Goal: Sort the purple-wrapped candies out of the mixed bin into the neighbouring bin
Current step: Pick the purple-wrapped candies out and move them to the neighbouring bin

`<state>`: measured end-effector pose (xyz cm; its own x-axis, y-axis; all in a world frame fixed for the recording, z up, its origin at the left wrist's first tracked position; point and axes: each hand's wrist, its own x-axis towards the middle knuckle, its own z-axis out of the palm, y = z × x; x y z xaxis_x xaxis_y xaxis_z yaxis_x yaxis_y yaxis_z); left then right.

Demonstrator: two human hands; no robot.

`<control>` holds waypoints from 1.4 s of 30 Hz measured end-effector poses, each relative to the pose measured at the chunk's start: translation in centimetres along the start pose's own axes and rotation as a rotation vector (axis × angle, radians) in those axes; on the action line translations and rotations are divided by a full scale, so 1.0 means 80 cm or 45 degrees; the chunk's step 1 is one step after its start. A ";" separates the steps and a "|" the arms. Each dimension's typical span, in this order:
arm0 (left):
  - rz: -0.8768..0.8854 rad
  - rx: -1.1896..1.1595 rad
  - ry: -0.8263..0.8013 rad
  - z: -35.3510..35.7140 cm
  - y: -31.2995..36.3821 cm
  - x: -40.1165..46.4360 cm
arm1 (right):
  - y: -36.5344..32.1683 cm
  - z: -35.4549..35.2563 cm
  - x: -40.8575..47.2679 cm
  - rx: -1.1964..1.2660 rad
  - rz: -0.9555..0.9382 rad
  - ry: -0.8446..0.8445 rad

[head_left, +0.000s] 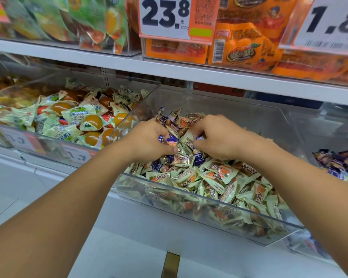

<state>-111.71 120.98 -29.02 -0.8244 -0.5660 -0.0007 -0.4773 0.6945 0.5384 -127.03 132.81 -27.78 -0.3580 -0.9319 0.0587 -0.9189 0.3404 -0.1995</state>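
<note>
Reaching forward from the lower edge of the view, both bare forearms are extending over the front wall of the clear mixed bin (189, 194), which is sitting on a white shelf (129, 227). Pale green wrappers with orange and brown print are filling most of this bin, and a few purple-wrapped candies (198, 158) are showing among them near its middle. Each purple piece is appearing as a small, glossy, deep violet packet with a white and orange panel and crimped ends. The left hand (149, 140) is curling its fingers and thumb around one such candy (172, 141) above the pile. The right hand (219, 137) is pinching another purple piece (199, 138) between thumb and bent fingers; most of that piece is hidden. The two hands are working near each other, not touching. To the right, the neighbouring bin (297, 125) is holding a heap of dark purple packets (338, 163) at the frame edge. To the left, a third clear bin (129, 109) is holding green-wrapped jelly cups. Further back, an upper shelf is carrying orange snack bags (243, 45) and a price sign (165, 17) reading 23.8
</note>
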 end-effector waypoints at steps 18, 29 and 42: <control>-0.030 -0.219 0.004 -0.007 0.016 0.001 | 0.000 -0.043 -0.039 -0.086 -0.143 -0.050; 0.092 -0.127 -0.173 0.016 0.033 -0.003 | 0.012 -0.042 -0.082 0.180 -0.104 0.075; 0.094 -0.082 -0.457 0.007 0.004 -0.003 | -0.020 -0.024 -0.027 0.249 -0.180 -0.551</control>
<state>-111.83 121.60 -29.27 -0.9154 -0.3159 -0.2494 -0.4021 0.6916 0.6000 -125.12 134.54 -25.71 -0.0925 -0.9478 -0.3051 -0.8901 0.2160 -0.4013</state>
